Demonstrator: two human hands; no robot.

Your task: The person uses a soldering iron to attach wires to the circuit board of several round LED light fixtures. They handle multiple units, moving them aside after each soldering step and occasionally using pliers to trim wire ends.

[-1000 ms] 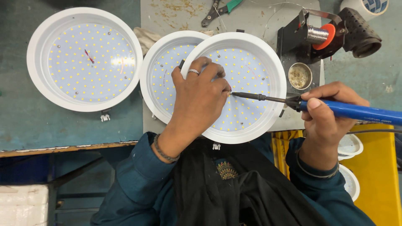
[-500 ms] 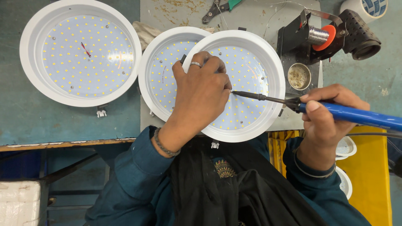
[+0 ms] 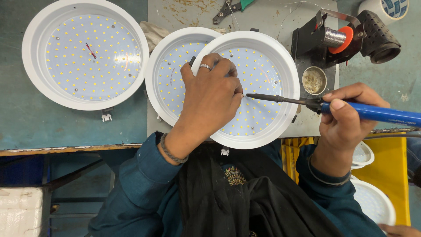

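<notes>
Unmoved, soldering iron [image 3: 351, 109] points left

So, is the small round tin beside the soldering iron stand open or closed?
Open: the small round tin has no lid, and pale, crusty material shows inside it.

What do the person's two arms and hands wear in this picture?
Both arms have dark teal sleeves. The left hand wears a silver ring and a dark beaded bracelet at the wrist. The right hand has a thin bangle at the wrist.
</notes>
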